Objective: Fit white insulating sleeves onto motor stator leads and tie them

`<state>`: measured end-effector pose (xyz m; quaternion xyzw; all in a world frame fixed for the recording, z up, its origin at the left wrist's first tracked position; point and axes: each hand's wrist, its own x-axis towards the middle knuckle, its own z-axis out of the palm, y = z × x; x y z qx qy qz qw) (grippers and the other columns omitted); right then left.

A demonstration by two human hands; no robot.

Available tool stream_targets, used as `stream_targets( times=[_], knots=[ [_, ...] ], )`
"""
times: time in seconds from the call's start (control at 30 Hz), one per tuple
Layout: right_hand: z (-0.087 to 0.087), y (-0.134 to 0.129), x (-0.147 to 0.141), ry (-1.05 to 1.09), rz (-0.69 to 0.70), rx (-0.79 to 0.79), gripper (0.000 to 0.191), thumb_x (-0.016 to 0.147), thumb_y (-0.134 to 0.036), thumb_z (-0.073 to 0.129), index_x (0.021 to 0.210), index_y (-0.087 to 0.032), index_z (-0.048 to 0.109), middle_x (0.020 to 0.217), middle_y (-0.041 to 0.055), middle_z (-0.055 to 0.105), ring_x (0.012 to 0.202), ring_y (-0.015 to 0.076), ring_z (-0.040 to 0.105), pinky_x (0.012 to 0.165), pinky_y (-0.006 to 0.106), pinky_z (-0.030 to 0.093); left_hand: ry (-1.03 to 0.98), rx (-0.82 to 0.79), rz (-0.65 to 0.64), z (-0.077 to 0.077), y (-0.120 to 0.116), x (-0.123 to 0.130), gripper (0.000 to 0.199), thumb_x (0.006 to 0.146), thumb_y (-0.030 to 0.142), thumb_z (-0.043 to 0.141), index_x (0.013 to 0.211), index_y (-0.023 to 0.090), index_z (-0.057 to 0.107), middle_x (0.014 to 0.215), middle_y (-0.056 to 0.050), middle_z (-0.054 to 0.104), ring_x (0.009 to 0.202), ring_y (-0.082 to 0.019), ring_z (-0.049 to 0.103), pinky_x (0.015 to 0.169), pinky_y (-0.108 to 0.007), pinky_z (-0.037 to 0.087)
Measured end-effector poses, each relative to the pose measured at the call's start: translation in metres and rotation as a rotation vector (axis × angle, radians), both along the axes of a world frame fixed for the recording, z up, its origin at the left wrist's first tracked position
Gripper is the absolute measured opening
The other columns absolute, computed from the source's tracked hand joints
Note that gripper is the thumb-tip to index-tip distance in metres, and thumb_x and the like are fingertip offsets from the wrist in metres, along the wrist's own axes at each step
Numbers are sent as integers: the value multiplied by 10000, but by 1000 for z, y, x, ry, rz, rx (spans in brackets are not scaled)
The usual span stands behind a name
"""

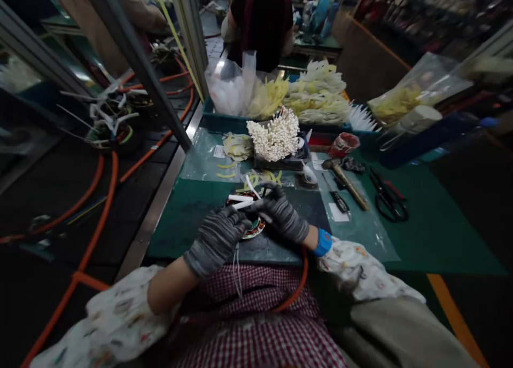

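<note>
A round part with copper-coloured windings and a pale rim [255, 230] rests on the dark mat at the middle of the bench. White sleeves [240, 198] stick up from its upper side. My left hand [218, 237], in a grey striped glove, is closed at the part's left, its fingertips at the lower white sleeve. My right hand [284, 213], gloved alike, bends over the part's right side with its fingers pinched around a thin white sleeve [253, 187]. Both hands partly cover the part. Two thin white wires [237, 272] hang below it.
Behind the part are yellow strips [262, 180] and a box of white-tipped pieces [276, 135]. A hammer [348, 186], screwdriver [339, 200] and scissors [388, 200] lie to the right. Bins with bagged sleeves [316, 93] line the back. An orange hose [300, 282] hangs near the lap.
</note>
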<state>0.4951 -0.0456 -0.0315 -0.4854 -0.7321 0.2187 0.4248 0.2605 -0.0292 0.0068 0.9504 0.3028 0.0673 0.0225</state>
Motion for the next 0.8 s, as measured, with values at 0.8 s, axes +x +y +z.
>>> stream_targets(
  times=[0.8],
  knots=[
    [94,1,74,348,-443,287,138,1026,-416,614,987,-294,563,903,1,718,657,159,678,644,346,593,-388,111,-4,-35,-21,-7,302,988,216,487,1200,223,702,1272,-75,770,1208,-279,685,1042,-486,540]
  ],
)
